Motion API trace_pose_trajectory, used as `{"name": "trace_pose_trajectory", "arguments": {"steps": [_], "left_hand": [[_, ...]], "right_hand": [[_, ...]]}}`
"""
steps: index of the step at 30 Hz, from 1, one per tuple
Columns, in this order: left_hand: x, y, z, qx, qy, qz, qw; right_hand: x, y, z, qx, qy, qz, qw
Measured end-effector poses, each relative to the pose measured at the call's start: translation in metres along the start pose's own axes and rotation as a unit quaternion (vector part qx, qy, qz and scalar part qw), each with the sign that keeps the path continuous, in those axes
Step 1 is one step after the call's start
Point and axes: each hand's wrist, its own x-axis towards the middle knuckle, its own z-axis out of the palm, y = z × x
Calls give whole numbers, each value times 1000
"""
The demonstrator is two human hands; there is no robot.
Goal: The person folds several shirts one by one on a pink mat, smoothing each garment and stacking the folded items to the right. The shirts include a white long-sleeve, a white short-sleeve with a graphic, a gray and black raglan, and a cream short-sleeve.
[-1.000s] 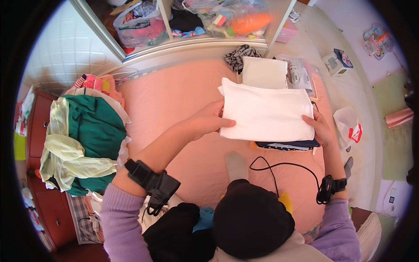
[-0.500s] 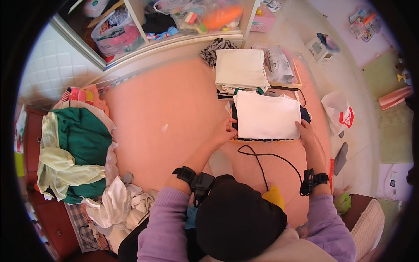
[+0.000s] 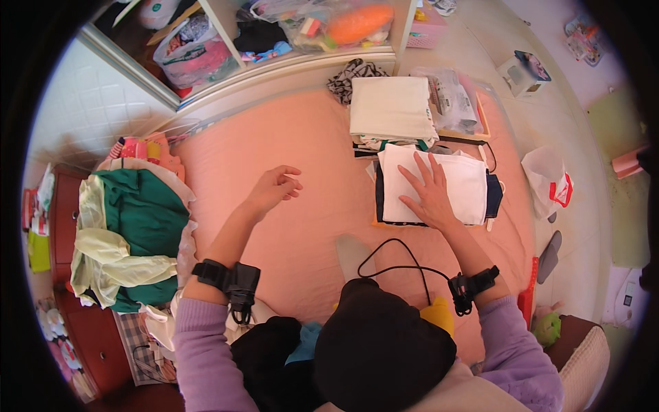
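A bed (image 3: 309, 130) under a pink-orange sheet fills the middle of the view. At 12 o'clock stands an open cabinet (image 3: 226, 82) with bagged things on its shelf; a pale floor (image 3: 580, 226) runs down from 1 to 4 o'clock, carrying a white bag (image 3: 542, 178) at 3. A green garment (image 3: 141, 213) is heaped at 9 o'clock, a red-brown dresser (image 3: 96, 336) beyond it toward 8.

Between 2 and 3 o'clock, a folded white cloth (image 3: 468, 184) lies on a dark stack (image 3: 493, 196). The right hand (image 3: 427, 191) rests on it, fingers spread, gripping nothing. The left hand (image 3: 274, 187), loosely curled and holding nothing, is over the bare sheet toward 10. A cream pile (image 3: 390, 106) sits at 1.

Most of the dark stack is hidden beneath the cloth. A rounded black form (image 3: 384, 347) at 5 o'clock covers one end of a black cable (image 3: 405, 255); what the form is, I cannot tell. The dresser's far side fades into the dark rim.
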Motion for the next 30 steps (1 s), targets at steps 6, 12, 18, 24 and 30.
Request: {"name": "trace_pose_trajectory", "arguments": {"steps": [6,12,18,24,30], "left_hand": [[-101,-11,-108,58,109,-72,990],[-242,-68,-173,-3,191,-152,970],[-357,-191,-206,2,347,-196,917],[-403,-304,-185,396,205,-323,835],[-384,-227,-195,328,324,-187,868]], "right_hand": [[15,-4,47,-76,-68,-3,995],[15,-1,46,-69,-82,-36,994],[67,-11,13,-31,-86,-69,993],[155,-69,-12,52,-63,-151,985],[211,-154,-13,95,-105,-259,956]]}}
